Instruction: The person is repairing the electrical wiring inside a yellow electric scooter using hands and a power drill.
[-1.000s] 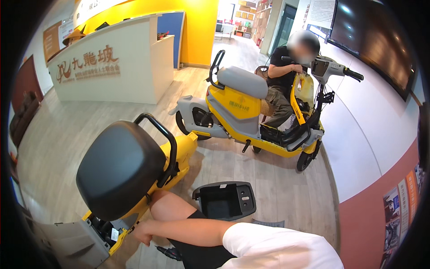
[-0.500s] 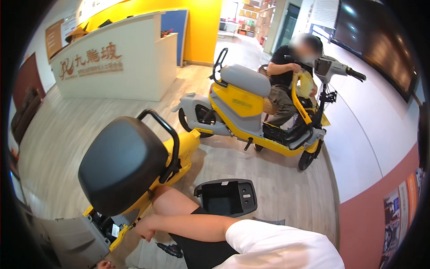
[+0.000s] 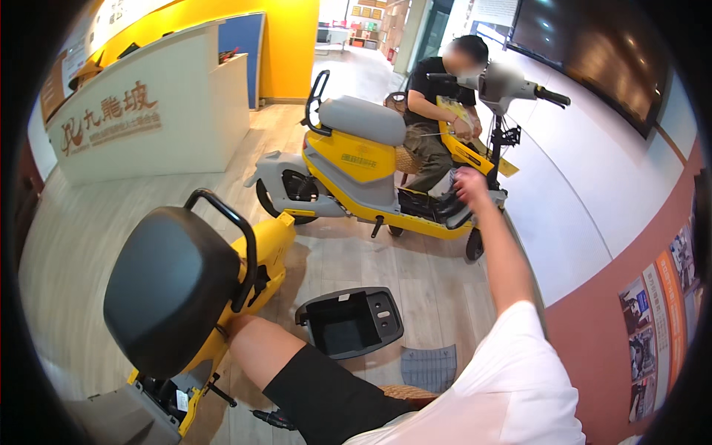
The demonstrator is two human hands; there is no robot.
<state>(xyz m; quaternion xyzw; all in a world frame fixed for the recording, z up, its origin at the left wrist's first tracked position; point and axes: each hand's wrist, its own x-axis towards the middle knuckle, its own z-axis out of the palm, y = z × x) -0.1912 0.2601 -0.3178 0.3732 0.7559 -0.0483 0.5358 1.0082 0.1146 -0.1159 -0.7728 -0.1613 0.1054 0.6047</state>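
Centrally, an open black tub (image 3: 391,332) sat on the floor, its dark hollow facing up and a small white label (image 3: 343,297) near its rim. Left of the tub stood the near scooter (image 3: 174,285), whose low uncovered bay (image 3: 165,391) held dark parts and a white sticker (image 3: 182,401). Beyond the tub was the far scooter (image 3: 356,159), and before its front hung the right hand (image 3: 469,185), fingers loosely curled; whether they gripped or touched anything could not be told. The left hand was out of view. A grey panel (image 3: 430,367) lay just right of the tub.
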